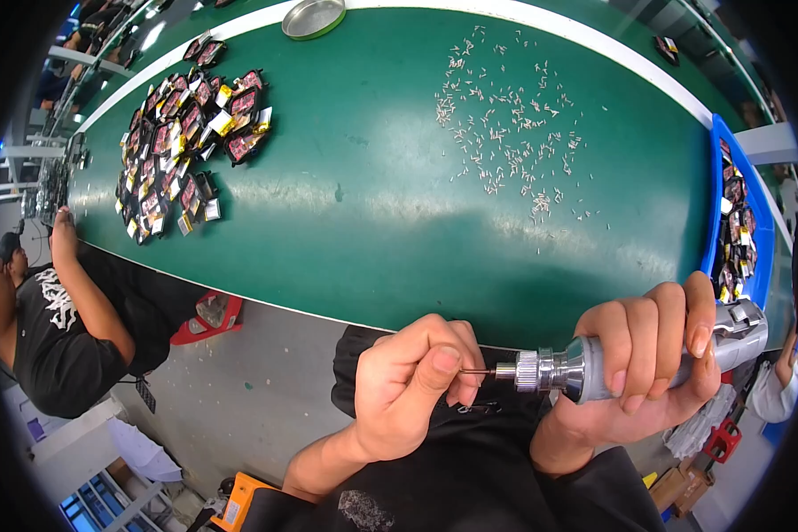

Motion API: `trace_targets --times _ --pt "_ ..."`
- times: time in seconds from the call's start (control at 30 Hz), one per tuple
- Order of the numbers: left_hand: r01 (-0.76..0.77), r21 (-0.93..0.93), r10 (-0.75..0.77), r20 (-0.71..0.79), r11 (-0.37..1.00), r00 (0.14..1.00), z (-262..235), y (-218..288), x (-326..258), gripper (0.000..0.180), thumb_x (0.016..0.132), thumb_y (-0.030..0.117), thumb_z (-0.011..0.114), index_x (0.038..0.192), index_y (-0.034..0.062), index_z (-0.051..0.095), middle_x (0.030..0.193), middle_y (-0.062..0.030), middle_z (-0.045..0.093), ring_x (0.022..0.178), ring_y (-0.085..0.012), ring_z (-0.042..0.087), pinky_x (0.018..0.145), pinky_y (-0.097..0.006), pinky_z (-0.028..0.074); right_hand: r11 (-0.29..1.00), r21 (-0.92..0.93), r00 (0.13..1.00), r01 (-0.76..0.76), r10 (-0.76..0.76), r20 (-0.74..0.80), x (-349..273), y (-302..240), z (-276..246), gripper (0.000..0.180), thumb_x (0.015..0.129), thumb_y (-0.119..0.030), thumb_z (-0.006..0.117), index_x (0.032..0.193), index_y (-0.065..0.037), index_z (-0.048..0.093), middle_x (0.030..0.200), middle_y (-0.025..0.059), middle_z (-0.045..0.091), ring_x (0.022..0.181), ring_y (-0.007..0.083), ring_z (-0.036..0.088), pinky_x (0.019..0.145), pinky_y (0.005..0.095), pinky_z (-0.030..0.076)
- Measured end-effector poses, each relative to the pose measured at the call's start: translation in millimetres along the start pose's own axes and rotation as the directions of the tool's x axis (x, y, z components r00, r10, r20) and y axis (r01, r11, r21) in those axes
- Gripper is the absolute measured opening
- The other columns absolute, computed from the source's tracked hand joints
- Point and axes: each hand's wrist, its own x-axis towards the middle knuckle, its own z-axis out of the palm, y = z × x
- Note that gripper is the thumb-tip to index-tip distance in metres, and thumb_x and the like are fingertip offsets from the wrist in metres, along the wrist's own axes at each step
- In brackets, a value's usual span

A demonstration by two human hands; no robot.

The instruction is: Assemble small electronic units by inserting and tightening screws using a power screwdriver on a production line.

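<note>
My right hand [643, 359] is wrapped around the grey body of an electric screwdriver [559, 371], held level just off the near table edge. Its metal chuck points left, toward my left hand [408, 386]. Thumb and fingers of that hand pinch the thin screwdriver bit [476, 371] in front of the chuck. The bit's tip is hidden in the fingers. Farther off on the green table [355, 177], many small pale screws [514, 124] lie scattered.
At left on the table sits a pile of small black housings [186, 124] with red boards and silver-yellow packs. A blue bin [716, 177] at right contains similar pieces. A round metal lid or dish [314, 16] is at the far edge. Another person [71, 328] sits at left.
</note>
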Motion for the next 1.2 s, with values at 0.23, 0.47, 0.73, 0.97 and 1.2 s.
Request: trace_targets --times 0.23,0.47,0.73,0.97,1.2 --pt "0.033 0.005 -0.033 0.019 0.999 0.999 -2.8 1.3 -0.1 0.027 0.099 0.017 0.047 0.082 -0.0019 0.053 0.072 -0.0109 0.058 0.057 -0.0095 0.049 0.049 -0.021 0.037 1.000 -0.010 0.997 -0.008 0.009 0.073 -1.6 -2.7 -9.1 0.011 0.091 -0.018 0.049 0.089 -0.010 0.042 0.060 0.0017 0.046 0.047 0.0127 0.046 0.055 0.0296 0.041" --pt "0.018 0.008 -0.019 0.064 1.000 0.998 -2.0 3.2 3.0 0.026 0.098 0.016 0.048 0.081 -0.0027 0.053 0.073 -0.0110 0.058 0.058 -0.0108 0.052 0.050 -0.021 0.041 1.000 0.015 0.999 0.009 -0.009 0.032 -0.7 -5.2 -1.3 0.013 0.084 -0.007 0.056 0.083 -0.007 0.043 0.054 -0.0004 0.042 0.042 0.0095 0.043 0.050 0.0267 0.038" --pt "0.052 -0.005 -0.052 0.048 0.999 0.998 -2.4 2.7 1.5 0.027 0.098 0.016 0.048 0.079 -0.0024 0.052 0.071 -0.0096 0.058 0.058 -0.0103 0.052 0.050 -0.021 0.041 1.000 0.031 1.000 0.001 -0.002 0.007 -0.6 -2.8 -2.2 0.013 0.084 -0.007 0.056 0.082 -0.007 0.043 0.053 -0.0002 0.042 0.041 0.0098 0.042 0.049 0.0263 0.038" --pt "-0.110 0.226 0.120 -0.033 0.968 0.992 6.6 0.9 1.1 0.023 0.096 0.009 0.052 0.077 -0.0026 0.052 0.067 -0.0092 0.058 0.057 -0.0104 0.051 0.049 -0.022 0.041 0.999 -0.017 0.998 0.049 -0.048 0.046 -1.3 -2.9 -1.4 0.013 0.082 -0.006 0.055 0.080 -0.007 0.043 0.053 0.0000 0.041 0.040 0.0098 0.042 0.048 0.0261 0.039" --pt "-0.145 0.238 0.173 -0.103 0.960 0.979 17.9 -5.0 0.4 0.020 0.095 0.007 0.052 0.078 -0.0040 0.052 0.065 -0.0097 0.058 0.056 -0.0118 0.051 0.050 -0.023 0.041 0.996 -0.048 0.996 0.069 -0.066 0.059 -3.1 -10.0 -9.4 0.015 0.087 -0.015 0.057 0.084 -0.009 0.043 0.058 0.0022 0.048 0.042 0.0124 0.046 0.047 0.0277 0.039"
